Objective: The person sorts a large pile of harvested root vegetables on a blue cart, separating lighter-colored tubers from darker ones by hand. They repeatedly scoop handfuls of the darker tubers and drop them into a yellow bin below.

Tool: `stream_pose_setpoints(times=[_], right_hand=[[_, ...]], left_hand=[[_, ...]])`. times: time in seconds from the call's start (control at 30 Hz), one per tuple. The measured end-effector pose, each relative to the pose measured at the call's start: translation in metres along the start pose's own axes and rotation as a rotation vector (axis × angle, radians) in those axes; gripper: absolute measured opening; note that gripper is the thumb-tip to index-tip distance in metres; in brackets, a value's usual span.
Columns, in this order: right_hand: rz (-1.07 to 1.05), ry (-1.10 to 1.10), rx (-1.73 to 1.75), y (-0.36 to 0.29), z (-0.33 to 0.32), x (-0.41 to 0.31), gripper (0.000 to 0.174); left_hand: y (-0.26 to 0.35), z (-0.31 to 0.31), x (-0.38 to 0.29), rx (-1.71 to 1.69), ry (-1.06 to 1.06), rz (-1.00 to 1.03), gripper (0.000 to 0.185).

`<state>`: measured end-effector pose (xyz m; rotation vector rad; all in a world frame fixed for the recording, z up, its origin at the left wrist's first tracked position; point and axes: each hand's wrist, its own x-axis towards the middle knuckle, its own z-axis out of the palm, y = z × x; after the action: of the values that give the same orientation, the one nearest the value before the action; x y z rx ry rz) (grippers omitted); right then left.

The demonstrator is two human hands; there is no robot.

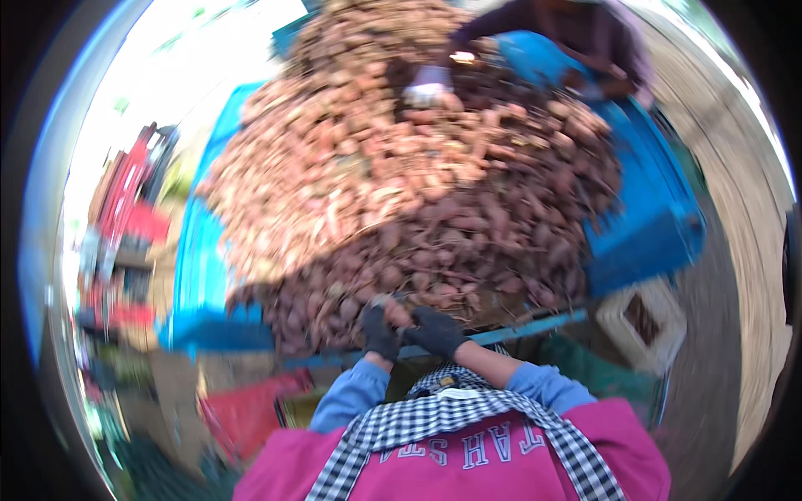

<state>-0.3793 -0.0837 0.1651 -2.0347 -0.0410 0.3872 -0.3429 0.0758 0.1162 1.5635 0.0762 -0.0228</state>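
Note:
Before me a large heap of sweet potatoes (351, 163) fills a blue truck bed (651, 206), its far part sunlit and its near part in shade. My left hand (380, 335), in a dark glove, is at the heap's near edge with its fingers around a sweet potato (395, 311). Touching the same root from the other side is my right hand (435, 332), gloved alike. Motion blur hides the exact finger positions. Both hands are above the bed's near blue edge (532, 327).
Across the heap, another person (589, 37) reaches in with a white-gloved hand (429, 94). A pale container (642, 322) stands at the bed's near right corner. A red crate (254, 407) sits below at the left. More red crates (125, 200) are beyond the bed's left side.

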Motion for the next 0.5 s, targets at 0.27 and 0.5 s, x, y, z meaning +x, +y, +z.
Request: stream_pose_setpoints(times=[0.27,0.5], right_hand=[[-0.387,-0.286,-0.56,-0.018,0.024,-0.027,0.034],[-0.642,-0.84,-0.354,-0.021,0.037,-0.04,0.032]], left_hand=[[0.014,0.0,-0.053,-0.166,0.435,-0.276,0.048],[0.018,-0.033,-0.144,-0.826,0.274,-0.476,0.02]])
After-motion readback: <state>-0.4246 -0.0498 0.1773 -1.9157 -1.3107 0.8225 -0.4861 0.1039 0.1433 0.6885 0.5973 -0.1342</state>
